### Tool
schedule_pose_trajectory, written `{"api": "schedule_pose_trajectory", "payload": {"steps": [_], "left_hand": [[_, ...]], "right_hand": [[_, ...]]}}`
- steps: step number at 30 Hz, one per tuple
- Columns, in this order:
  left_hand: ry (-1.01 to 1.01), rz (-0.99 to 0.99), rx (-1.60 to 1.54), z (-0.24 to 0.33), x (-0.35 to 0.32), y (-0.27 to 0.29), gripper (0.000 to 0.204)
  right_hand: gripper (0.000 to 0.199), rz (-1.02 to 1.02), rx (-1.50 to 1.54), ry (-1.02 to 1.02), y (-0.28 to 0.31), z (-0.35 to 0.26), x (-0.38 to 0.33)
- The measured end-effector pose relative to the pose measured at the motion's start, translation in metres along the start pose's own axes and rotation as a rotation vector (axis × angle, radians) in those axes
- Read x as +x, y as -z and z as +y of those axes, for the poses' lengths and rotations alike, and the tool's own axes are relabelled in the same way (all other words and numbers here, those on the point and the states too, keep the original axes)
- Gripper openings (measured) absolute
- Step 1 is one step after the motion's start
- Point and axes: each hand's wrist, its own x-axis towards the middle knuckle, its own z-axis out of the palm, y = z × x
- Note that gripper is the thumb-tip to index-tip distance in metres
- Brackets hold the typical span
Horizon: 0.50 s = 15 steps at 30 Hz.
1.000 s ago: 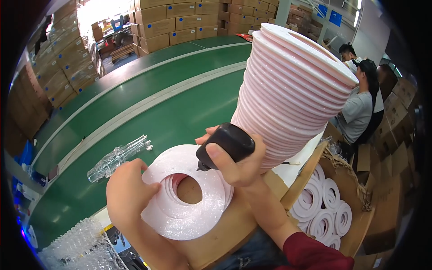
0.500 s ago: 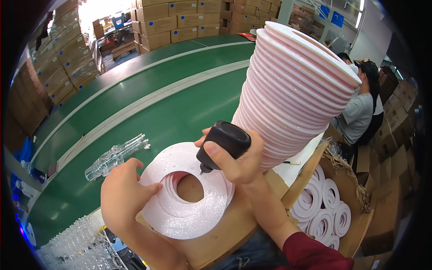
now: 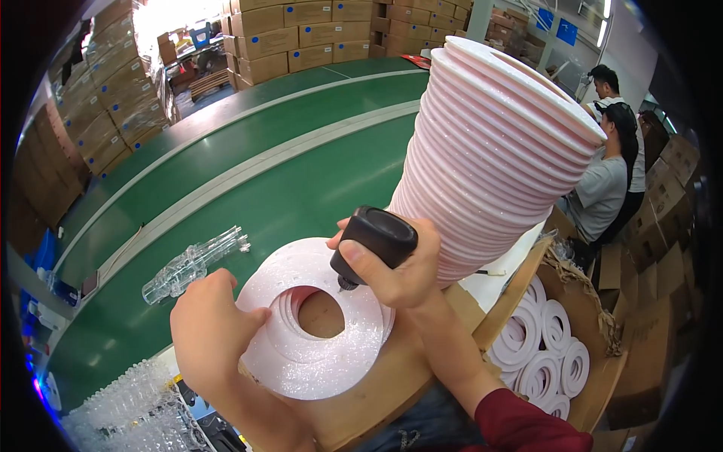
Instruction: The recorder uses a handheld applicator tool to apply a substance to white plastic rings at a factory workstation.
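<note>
My right hand (image 3: 403, 267) is wrapped round a black squeeze bottle (image 3: 374, 239), tilted with its nozzle (image 3: 346, 284) pointing down. The tip is at the inner edge of the top ring, touching or just above it; I cannot tell which. Several flat white glittery rings (image 3: 324, 374) lie overlapped in front of me, their holes partly lined up. At their left side my left hand (image 3: 211, 331) grips the edge, thumb on top, the other fingers bent and partly hidden.
A tall leaning stack of pinkish-white rings (image 3: 497, 151) rises at the right. Beside it, a cardboard box (image 3: 614, 377) holds small rings (image 3: 538, 375). Clear plastic pieces (image 3: 194, 264) lie on the green conveyor (image 3: 301, 181); more stand lower left. Two co-workers (image 3: 606, 169) are at far right.
The bottle's nozzle has shifted very slightly right and down along the ring. My left hand keeps its grip, nearly still. A co-worker at far right has come more into view.
</note>
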Motion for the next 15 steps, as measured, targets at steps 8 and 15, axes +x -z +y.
{"api": "schedule_pose_trajectory", "payload": {"steps": [8, 15], "left_hand": [[0.008, -0.065, 0.002, -0.001, 0.005, -0.002, 0.053], [-0.047, -0.02, -0.076, -0.01, 0.01, -0.008, 0.054]], "right_hand": [[0.024, 0.153, 0.054, -0.101, 0.0, -0.007, -0.005], [0.017, 0.195, 0.023, -0.025, -0.001, 0.0, 0.002]]}}
